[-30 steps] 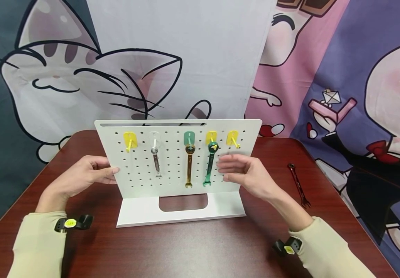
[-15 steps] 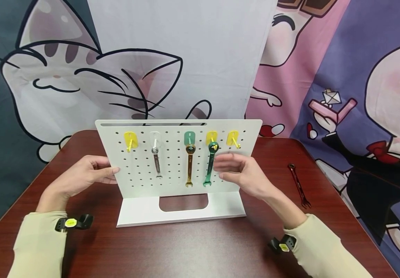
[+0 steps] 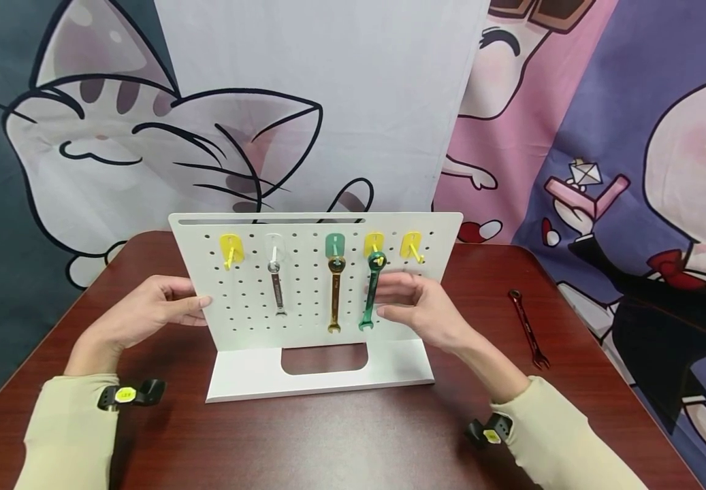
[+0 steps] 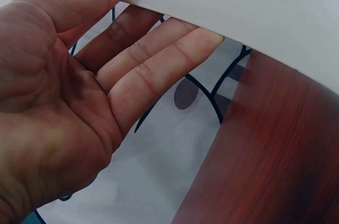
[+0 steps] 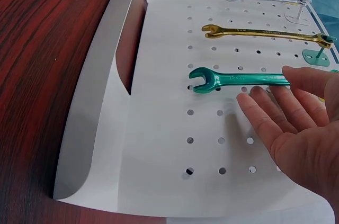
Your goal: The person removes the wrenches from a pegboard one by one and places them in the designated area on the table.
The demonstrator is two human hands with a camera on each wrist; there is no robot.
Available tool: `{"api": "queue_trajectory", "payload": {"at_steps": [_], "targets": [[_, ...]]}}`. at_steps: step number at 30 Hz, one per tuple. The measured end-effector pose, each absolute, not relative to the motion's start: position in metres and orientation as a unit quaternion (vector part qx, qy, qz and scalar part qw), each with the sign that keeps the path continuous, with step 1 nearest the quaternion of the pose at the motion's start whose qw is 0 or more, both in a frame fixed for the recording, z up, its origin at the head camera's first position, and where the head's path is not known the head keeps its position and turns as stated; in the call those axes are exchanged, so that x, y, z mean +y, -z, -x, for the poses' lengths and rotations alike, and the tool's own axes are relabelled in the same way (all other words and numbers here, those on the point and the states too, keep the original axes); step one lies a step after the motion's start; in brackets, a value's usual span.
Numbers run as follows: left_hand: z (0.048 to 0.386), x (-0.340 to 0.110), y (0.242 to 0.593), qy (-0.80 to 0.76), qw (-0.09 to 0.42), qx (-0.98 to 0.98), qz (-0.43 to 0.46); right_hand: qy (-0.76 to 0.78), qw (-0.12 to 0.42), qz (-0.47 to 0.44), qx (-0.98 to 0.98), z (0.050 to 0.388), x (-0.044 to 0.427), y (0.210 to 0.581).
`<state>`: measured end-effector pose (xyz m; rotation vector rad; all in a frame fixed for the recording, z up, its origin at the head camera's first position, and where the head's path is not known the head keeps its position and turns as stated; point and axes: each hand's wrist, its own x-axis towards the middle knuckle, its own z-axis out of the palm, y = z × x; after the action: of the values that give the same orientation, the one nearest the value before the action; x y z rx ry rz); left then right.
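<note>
A white pegboard stand (image 3: 316, 381) stands on the table, its panel leaning back. At its left edge my left hand (image 3: 144, 313) grips the panel, thumb in front and fingers behind, as the left wrist view shows with the board edge (image 4: 275, 57). A green combination wrench (image 3: 369, 292) hangs by its ring end from a yellow hook (image 3: 374, 241). My right hand (image 3: 423, 309) is just right of it, fingers extended toward the shaft and thumb (image 5: 304, 78) apart from them; contact is unclear. A gold wrench (image 3: 335, 299) and a silver wrench (image 3: 276, 289) hang farther left.
Yellow hooks at the left end (image 3: 231, 250) and right end (image 3: 411, 246) of the row carry nothing. A dark reddish wrench (image 3: 528, 330) lies on the brown table (image 3: 328, 442) to the right. A cartoon-printed cloth (image 3: 377, 102) stands behind.
My right hand has moved left, up to the green wrench, its fingertips now close beside the shaft. The left hand keeps its grip on the panel edge; the wrenches have stayed in place.
</note>
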<state>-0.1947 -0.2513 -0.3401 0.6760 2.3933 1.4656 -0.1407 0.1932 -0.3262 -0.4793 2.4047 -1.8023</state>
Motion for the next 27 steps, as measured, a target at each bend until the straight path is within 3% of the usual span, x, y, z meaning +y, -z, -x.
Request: {"api": "queue_trajectory", "payload": {"at_steps": [27], "targets": [[0.1952,-0.2508,0.3395,-0.498,0.126,0.826,-0.233,0.649,0.069,0.152,0.742,0.1317,0.1857,0.3266]]}}
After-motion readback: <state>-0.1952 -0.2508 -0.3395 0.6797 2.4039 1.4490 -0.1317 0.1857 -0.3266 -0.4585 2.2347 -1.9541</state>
